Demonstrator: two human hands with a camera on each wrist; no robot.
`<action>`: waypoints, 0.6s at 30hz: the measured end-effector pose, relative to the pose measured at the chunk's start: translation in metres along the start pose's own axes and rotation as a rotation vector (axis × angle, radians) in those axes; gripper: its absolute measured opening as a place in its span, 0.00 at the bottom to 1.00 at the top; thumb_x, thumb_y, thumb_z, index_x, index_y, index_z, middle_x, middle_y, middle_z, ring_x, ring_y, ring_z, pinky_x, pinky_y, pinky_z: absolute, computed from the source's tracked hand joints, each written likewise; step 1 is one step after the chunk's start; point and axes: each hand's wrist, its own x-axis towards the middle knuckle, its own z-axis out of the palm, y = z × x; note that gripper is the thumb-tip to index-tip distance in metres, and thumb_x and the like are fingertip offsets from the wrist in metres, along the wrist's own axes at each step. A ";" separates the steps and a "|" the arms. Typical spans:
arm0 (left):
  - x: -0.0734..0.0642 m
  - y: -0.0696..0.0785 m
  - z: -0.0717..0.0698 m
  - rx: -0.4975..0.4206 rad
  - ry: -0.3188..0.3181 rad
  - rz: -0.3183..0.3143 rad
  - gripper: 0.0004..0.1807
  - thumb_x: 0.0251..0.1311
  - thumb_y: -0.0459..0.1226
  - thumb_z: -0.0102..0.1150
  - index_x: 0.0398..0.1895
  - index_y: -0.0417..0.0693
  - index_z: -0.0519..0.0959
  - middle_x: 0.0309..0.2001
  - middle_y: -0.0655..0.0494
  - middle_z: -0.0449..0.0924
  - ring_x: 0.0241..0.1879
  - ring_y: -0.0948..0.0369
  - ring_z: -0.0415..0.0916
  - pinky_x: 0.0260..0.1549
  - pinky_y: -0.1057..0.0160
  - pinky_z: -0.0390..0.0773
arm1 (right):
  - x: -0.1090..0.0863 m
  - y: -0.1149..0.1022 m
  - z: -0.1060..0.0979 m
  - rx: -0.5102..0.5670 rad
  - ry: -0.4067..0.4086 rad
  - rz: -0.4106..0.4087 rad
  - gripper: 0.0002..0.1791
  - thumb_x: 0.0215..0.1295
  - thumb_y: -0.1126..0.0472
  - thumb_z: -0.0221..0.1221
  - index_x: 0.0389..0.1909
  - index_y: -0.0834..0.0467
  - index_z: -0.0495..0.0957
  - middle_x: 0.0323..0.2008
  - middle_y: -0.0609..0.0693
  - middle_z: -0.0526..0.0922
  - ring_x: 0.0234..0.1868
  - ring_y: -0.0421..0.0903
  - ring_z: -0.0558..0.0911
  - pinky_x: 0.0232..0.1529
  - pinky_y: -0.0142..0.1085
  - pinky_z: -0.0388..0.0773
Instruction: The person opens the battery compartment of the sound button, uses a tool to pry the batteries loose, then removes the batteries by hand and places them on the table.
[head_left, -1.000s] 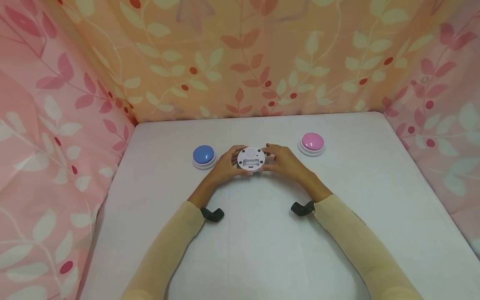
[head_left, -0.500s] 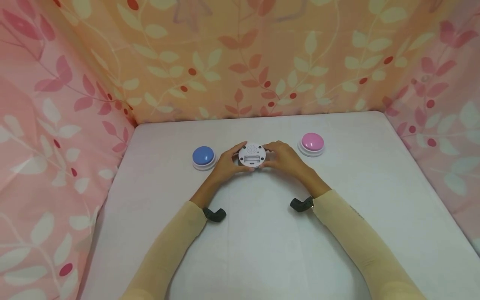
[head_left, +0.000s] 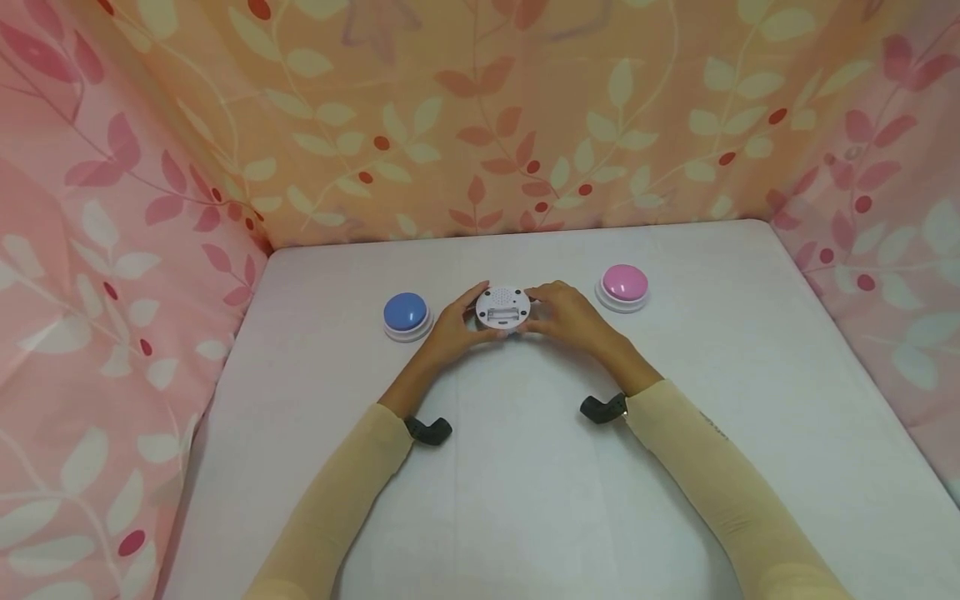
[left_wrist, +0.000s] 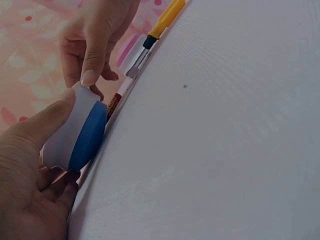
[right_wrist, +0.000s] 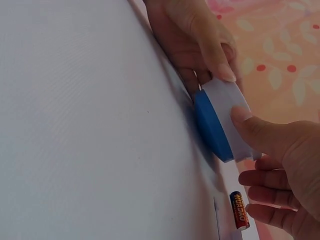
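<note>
A round push button [head_left: 503, 308] with a white base and blue dome is upside down between both hands, its rectangular battery slot facing up in the head view. My left hand [head_left: 452, 327] grips its left side, thumb along the near rim. On the opposite side my right hand [head_left: 570, 321] pinches the white base between thumb and fingers. Both wrist views show the blue dome [left_wrist: 89, 137] facing down, close to the white surface. Near the right hand's fingers lies a battery [right_wrist: 239, 210]. A yellow-handled screwdriver [left_wrist: 166, 20] lies farther along, mostly hidden in the head view.
Another blue push button [head_left: 406, 312] stands dome up left of the left hand. A pink push button [head_left: 625, 283] stands beyond the right hand. Patterned curtains [head_left: 480, 125] border the white table [head_left: 525, 500] at the back and sides.
The held button has shifted slightly, its underside tilting a little. My right fingers have moved from the far rim to a grip lower on its right side. The other buttons stay put.
</note>
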 end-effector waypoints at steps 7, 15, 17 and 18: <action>0.004 0.002 0.003 -0.051 0.044 -0.013 0.54 0.56 0.41 0.76 0.81 0.46 0.52 0.71 0.46 0.70 0.71 0.54 0.67 0.70 0.60 0.66 | -0.001 -0.005 -0.006 -0.013 -0.003 0.034 0.35 0.61 0.49 0.72 0.63 0.65 0.77 0.57 0.59 0.83 0.59 0.56 0.77 0.66 0.51 0.72; 0.003 0.003 0.005 -0.054 0.049 0.004 0.58 0.54 0.41 0.78 0.82 0.50 0.49 0.71 0.48 0.69 0.72 0.55 0.65 0.70 0.60 0.65 | -0.003 -0.005 -0.007 0.007 -0.008 0.045 0.36 0.61 0.48 0.72 0.64 0.65 0.77 0.57 0.59 0.83 0.58 0.55 0.77 0.65 0.51 0.72; 0.003 0.003 0.004 -0.054 0.044 0.011 0.58 0.54 0.41 0.78 0.82 0.51 0.49 0.71 0.49 0.69 0.71 0.55 0.66 0.70 0.60 0.66 | -0.003 -0.004 -0.007 0.010 -0.009 0.047 0.37 0.60 0.48 0.72 0.65 0.65 0.76 0.57 0.59 0.83 0.58 0.55 0.77 0.65 0.52 0.72; 0.003 0.003 0.004 -0.054 0.042 0.014 0.58 0.54 0.42 0.78 0.82 0.51 0.49 0.71 0.49 0.69 0.71 0.55 0.66 0.70 0.60 0.66 | -0.004 -0.004 -0.007 0.012 -0.009 0.047 0.37 0.60 0.48 0.72 0.65 0.65 0.76 0.57 0.59 0.83 0.58 0.55 0.77 0.65 0.52 0.72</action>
